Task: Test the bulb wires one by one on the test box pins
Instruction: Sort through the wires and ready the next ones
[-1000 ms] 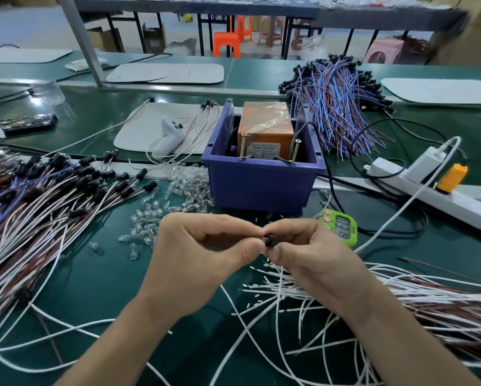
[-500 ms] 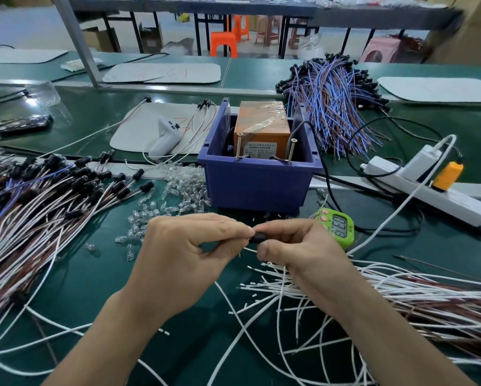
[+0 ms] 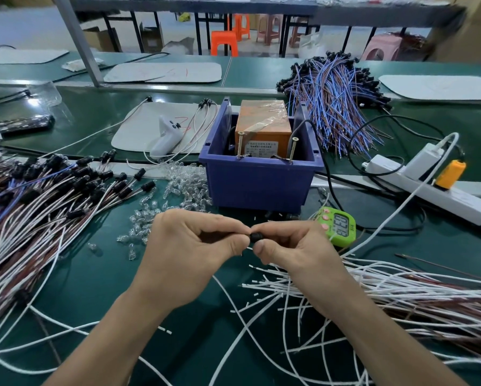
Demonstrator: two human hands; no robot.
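Note:
My left hand [image 3: 189, 254] and my right hand [image 3: 292, 252] meet in front of me, both pinching a small black bulb socket [image 3: 255, 237] between thumbs and forefingers. Its white wire runs down under my right hand. Behind them stands the blue bin [image 3: 257, 179] holding the orange test box [image 3: 263, 126], with two upright screw pins, the left pin [image 3: 239, 144] and the right pin [image 3: 293, 149], at its front edge. Loose clear bulbs [image 3: 178, 188] lie scattered left of the bin.
A pile of socketed wires [image 3: 38, 207] covers the left of the green bench; bare white wires [image 3: 386, 291] spread at right. A green timer [image 3: 338, 225], a white power strip [image 3: 439, 190], a blue-and-brown wire bundle [image 3: 334, 98] and a white handheld tool [image 3: 167, 139] surround the bin.
Both hands stayed together on the socket, fingers shifting slightly around it; the hands sit a little lower relative to the bin than a second ago.

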